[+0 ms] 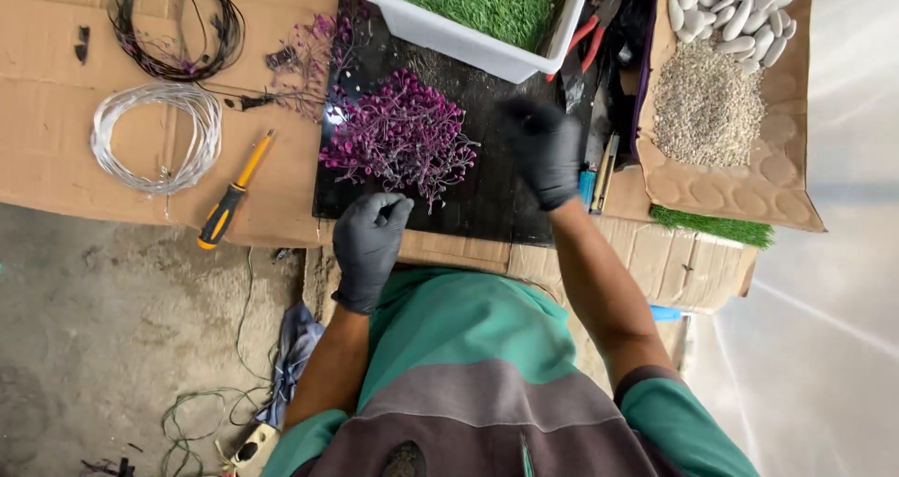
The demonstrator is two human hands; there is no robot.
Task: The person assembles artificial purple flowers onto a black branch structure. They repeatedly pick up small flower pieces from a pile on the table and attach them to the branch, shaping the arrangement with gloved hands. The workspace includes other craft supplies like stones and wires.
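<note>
A purple artificial tree crown lies on a black board. My left hand, in a black glove, pinches the lower end of the crown near the board's front edge. My right hand, also gloved in black, hovers above the board to the right of the crown with its fingers curled; I cannot tell whether anything small is between them. A second, sparser purple sprig lies behind the crown at the board's left edge.
A white tub of green artificial grass stands behind. Red-handled pliers and small tools lie right. Cardboard holds white pebbles and gravel. Left: black wire coil, silver wire coil, yellow-black screwdriver.
</note>
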